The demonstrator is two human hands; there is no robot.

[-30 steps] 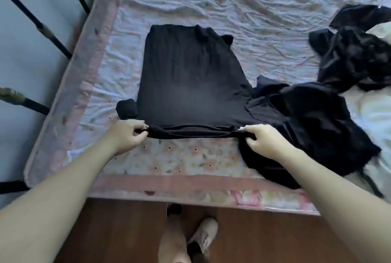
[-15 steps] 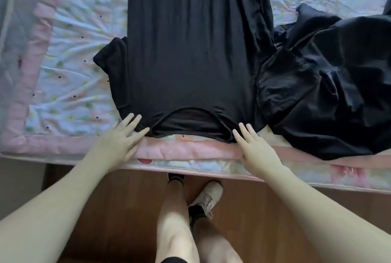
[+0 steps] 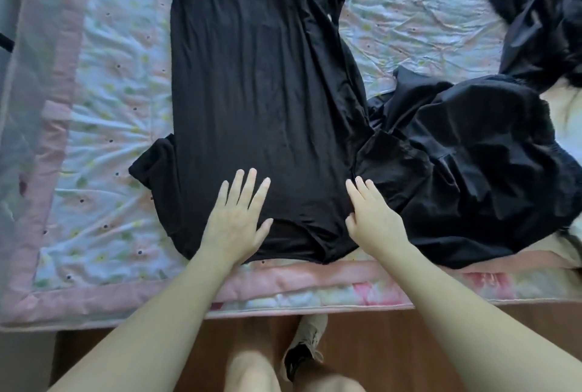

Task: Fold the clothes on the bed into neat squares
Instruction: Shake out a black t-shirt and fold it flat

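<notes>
**Both palms flat on the black shirt**

The black shirt (image 3: 252,101) lies spread lengthwise on the bed (image 3: 104,127), its collar end toward me at the near edge of the mattress. One short sleeve sticks out from the shirt's left side, and the far right edge of the shirt is bunched into loose folds.

My left hand (image 3: 237,224) rests on the shirt near its collar end, fingers straight and slightly fanned, gripping nothing. My right hand (image 3: 373,218) lies flat at the shirt's right edge, fingers together and extended, also holding nothing; its fingertips reach the seam where the shirt meets the next garment.

Just right of the shirt, touching its side, sits a crumpled dark garment (image 3: 466,164). Farther right of the shirt, toward the far corner, is another heap of dark clothes (image 3: 544,13). Below the shirt, past the mattress edge, my shoe (image 3: 304,347) stands on the wooden floor (image 3: 371,347).
</notes>
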